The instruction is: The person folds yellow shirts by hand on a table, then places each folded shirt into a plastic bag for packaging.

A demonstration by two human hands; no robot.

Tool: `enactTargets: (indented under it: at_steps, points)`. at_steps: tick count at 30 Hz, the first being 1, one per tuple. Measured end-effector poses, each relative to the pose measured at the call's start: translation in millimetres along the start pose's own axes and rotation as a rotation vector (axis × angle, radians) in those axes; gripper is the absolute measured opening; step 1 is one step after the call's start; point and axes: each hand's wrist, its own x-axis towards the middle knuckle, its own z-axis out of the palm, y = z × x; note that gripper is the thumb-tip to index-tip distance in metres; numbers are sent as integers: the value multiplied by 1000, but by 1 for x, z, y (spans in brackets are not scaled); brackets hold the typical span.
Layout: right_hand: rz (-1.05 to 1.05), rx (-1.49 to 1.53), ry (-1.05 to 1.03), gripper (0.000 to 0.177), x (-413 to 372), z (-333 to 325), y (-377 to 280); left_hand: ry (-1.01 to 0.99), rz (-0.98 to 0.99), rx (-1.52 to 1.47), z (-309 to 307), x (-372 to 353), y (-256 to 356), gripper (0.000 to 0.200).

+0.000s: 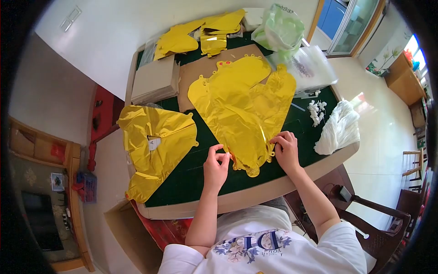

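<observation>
A large flat yellow foil sheet [242, 100] with small tabs and two red dots lies across brown cardboard and the green tabletop in front of me. My left hand [216, 168] pinches its lower left edge between thumb and fingers. At the lower right edge, my right hand [286, 150] has its fingers curled on the same sheet. Another yellow foil piece [159, 141], with a white label [154, 144], is on the left side of the table, apart from both hands.
Stacked cardboard sheets [155, 82] stand at the back left, near more yellow foil [182, 39]. A pale green plastic bag [278, 32], clear bags [310, 66] and a white string bundle [338, 128] occupy the right side. A dark chair [378, 223] is at lower right.
</observation>
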Motion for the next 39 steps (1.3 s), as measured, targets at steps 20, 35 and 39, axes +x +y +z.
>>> enactTargets:
  at_steps: [20,35,39]
  points:
    - [75,-155,-200,17,8,-5,-22,-87,585,616,19,-4,-15,38]
    - [227,-180,-322,15,8,-5,-26,-46,580,577,21,-4,-19,39]
    - [231,-79,-326,13,10,-5,-18,-17,570,491,20,-5,-17,43]
